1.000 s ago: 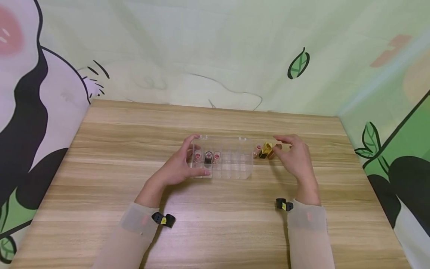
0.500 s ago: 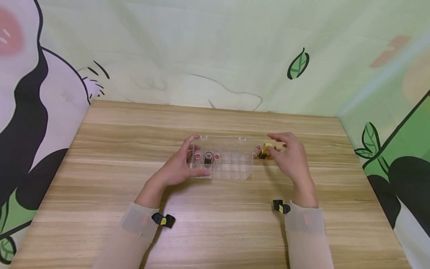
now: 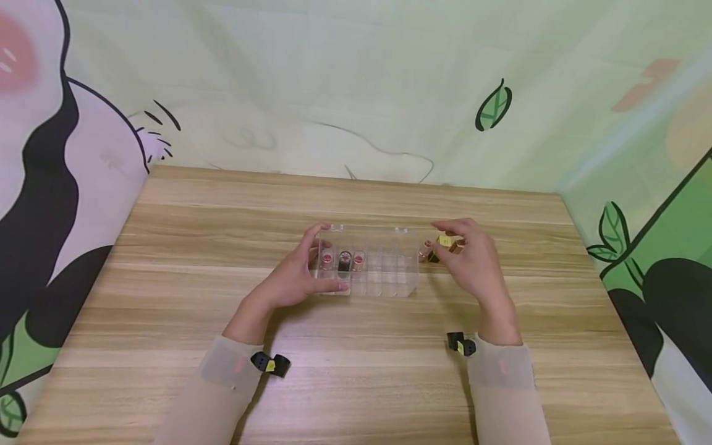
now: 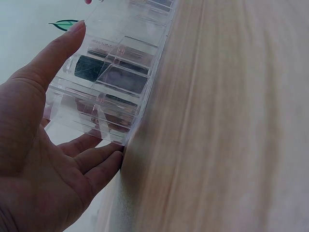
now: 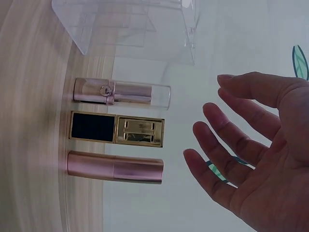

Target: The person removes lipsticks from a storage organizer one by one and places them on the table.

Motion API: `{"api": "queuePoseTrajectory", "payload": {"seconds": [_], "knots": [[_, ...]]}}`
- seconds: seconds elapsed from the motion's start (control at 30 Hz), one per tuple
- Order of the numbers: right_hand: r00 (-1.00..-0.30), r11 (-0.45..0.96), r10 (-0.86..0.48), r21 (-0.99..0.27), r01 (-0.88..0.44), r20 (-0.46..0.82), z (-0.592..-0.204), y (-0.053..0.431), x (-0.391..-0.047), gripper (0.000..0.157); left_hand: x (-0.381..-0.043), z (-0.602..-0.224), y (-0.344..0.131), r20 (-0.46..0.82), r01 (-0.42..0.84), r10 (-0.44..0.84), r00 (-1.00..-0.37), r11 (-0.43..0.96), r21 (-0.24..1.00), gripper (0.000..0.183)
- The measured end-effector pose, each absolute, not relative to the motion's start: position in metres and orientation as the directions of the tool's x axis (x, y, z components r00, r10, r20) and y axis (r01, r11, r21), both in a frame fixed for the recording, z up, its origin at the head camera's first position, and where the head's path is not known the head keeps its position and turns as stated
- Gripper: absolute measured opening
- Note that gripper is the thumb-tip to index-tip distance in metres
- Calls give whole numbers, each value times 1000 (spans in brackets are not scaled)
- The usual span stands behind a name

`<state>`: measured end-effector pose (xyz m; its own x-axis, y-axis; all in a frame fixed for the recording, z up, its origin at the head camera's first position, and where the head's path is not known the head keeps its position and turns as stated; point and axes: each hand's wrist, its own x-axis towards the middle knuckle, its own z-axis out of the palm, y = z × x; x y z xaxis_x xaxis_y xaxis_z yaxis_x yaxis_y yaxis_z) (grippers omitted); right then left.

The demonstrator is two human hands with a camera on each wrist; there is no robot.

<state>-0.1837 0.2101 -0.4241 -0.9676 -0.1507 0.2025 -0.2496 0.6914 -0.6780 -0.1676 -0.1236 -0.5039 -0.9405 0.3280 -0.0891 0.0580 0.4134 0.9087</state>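
My left hand [image 3: 289, 278] grips the left end of a clear plastic lipstick organizer [image 3: 408, 287], thumb along its front and fingers round the side. Three lipsticks stand in its left compartments, a dark one [image 3: 345, 264] between two pinkish ones. Just right of the organizer, my right hand [image 3: 475, 262] hovers with loosely bent fingers and holds nothing. In the right wrist view, three upright lipsticks stand in a row below its fingertips: a pink one with a clear cap [image 5: 128, 93], a black and gold one [image 5: 140, 130], and a plain metallic pink one [image 5: 116, 167].
The organizer and lipsticks stand on a wood-grain table [image 3: 356, 383]. Behind it hangs a pale green printed backdrop [image 3: 356, 93], with cartoon shapes on both sides. A small black device [image 3: 271, 363] sits at each wrist.
My right hand has moved left over the row of loose lipsticks, from the rightmost one toward the one nearest the organizer. The left hand and the organizer have stayed in place.
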Motion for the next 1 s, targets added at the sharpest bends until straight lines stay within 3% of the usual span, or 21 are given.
{"api": "queuePoseTrajectory", "payload": {"seconds": [1.0], "knots": [[-902, 649, -373, -633, -422, 219, -426, 188, -177, 38, -168, -502, -125, -90, 57, 329, -940, 410, 910, 117]]}}
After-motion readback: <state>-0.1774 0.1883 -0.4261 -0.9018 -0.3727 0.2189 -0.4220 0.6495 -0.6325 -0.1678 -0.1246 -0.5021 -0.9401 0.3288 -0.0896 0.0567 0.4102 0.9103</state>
